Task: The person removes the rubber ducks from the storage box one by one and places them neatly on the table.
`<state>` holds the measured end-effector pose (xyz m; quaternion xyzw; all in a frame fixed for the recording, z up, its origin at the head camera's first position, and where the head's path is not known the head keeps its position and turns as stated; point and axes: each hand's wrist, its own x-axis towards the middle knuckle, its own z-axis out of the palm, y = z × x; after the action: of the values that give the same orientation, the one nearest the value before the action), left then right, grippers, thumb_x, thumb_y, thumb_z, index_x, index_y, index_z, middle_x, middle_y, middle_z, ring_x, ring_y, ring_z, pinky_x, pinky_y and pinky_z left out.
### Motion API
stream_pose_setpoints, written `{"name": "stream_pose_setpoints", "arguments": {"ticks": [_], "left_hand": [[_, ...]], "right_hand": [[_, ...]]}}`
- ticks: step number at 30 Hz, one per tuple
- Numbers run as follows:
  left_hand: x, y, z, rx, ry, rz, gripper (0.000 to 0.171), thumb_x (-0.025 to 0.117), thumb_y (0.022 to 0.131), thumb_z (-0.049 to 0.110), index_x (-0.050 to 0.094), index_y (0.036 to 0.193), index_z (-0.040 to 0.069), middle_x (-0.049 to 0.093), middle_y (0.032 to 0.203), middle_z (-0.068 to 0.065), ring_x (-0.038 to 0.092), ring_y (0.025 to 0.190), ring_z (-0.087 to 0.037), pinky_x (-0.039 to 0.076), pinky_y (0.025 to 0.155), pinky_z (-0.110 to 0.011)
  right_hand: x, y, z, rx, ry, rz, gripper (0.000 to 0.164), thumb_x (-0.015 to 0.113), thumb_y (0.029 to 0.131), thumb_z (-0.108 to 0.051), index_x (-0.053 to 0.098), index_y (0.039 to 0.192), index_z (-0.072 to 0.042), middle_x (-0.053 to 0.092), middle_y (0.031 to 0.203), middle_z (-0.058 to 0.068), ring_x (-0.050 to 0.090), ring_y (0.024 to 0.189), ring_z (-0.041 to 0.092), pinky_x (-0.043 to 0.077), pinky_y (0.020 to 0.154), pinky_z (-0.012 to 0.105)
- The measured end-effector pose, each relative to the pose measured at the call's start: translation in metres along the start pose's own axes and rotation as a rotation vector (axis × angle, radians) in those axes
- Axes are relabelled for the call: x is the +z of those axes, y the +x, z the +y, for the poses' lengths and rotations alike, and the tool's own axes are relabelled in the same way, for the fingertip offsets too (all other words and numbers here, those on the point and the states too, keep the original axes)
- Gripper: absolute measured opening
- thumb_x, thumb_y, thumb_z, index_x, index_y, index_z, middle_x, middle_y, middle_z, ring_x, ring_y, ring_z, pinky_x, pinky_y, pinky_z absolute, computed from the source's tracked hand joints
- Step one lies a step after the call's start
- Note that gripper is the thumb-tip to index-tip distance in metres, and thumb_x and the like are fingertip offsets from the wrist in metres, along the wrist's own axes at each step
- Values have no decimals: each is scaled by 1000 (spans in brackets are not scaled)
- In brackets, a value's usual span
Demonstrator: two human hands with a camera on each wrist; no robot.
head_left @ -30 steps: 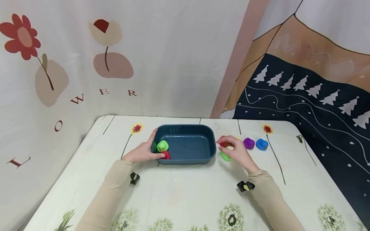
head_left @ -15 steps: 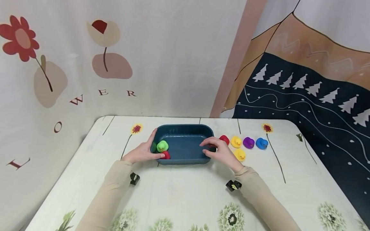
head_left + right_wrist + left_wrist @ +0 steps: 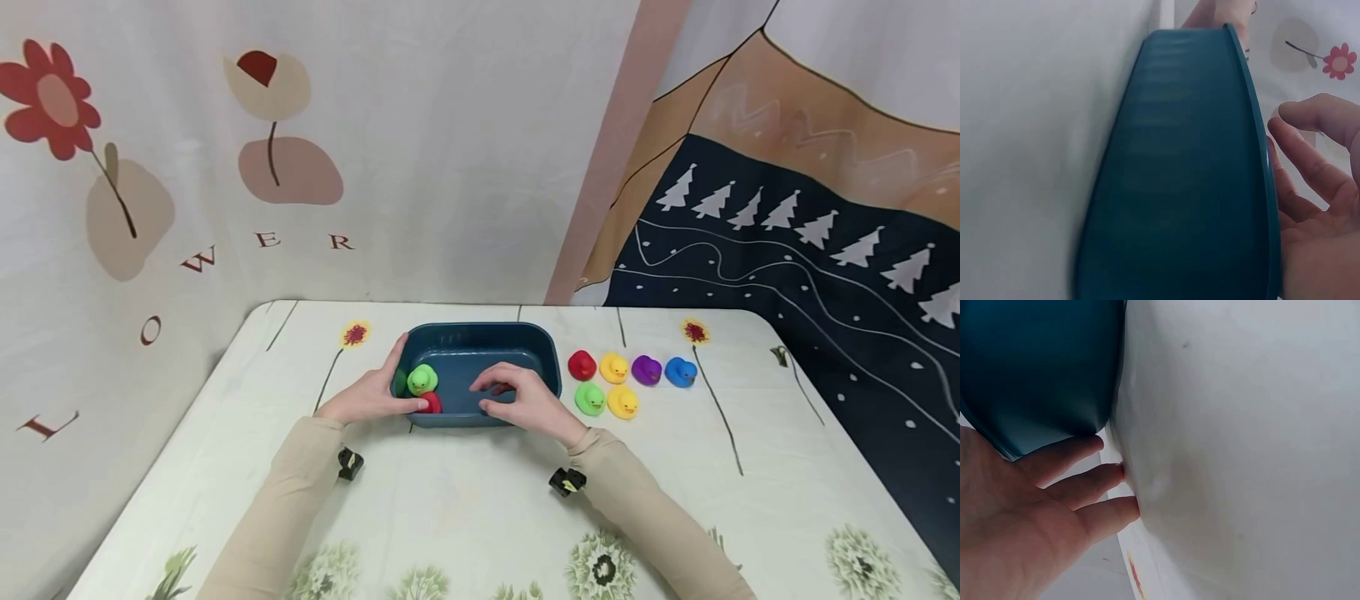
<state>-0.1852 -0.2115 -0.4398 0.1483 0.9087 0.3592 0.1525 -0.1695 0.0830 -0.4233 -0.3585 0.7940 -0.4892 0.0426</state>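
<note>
A dark blue plastic basin (image 3: 495, 421) stands on the table, long side toward me. Inside its left end sit a green rubber duck (image 3: 422, 380) and a red rubber duck (image 3: 430, 403), the red one partly hidden by my left thumb. My left hand (image 3: 372, 395) holds that end, thumb over the front rim; its other fingers (image 3: 1085, 487) lie along the outside in the left wrist view. Above the basin's right half hovers my right hand (image 3: 528, 404), its curved fingers and thumb apart. Nothing shows between its fingertips (image 3: 1291, 112) in the right wrist view.
Right of the basin, rubber ducks stand in two rows on the cloth: red (image 3: 582, 365), yellow (image 3: 613, 367), purple (image 3: 647, 371) and blue (image 3: 681, 372) behind, green (image 3: 590, 399) and yellow (image 3: 622, 402) in front. A printed curtain (image 3: 450, 208) hangs behind the table.
My right hand has moved left from beside the red and green ducks on the table to over the basin, uncovering those ducks. My left hand and the basin stay put.
</note>
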Motion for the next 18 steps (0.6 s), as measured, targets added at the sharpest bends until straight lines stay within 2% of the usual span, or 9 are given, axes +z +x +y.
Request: {"name": "stream_pose_setpoints", "arguments": {"ticks": [5, 12, 18], "left_hand": [[0, 1, 2, -11, -4, -1, 117, 73, 81, 51, -13, 154, 19, 40, 140, -33, 48, 121, -45, 36, 100, -60], [-3, 0, 2, 7, -3, -2, 117, 73, 82, 49, -13, 154, 17, 36, 144, -32, 44, 125, -45, 35, 100, -61], [-2, 0, 1, 23, -9, -21, 122, 74, 78, 56, -13, 154, 15, 45, 137, -30, 49, 120, -41, 39, 98, -58]], "right_hand": [[9, 13, -6, 18, 3, -40, 20, 68, 89, -5, 69, 109, -4, 65, 110, 6, 62, 96, 20, 51, 87, 32], [19, 36, -12, 30, 7, -129, 24, 63, 93, -6, 66, 116, 0, 64, 113, 15, 59, 97, 16, 50, 87, 30], [28, 52, -12, 61, 26, -202, 25, 63, 92, -4, 66, 116, 2, 65, 112, 13, 60, 91, 14, 51, 84, 26]]}}
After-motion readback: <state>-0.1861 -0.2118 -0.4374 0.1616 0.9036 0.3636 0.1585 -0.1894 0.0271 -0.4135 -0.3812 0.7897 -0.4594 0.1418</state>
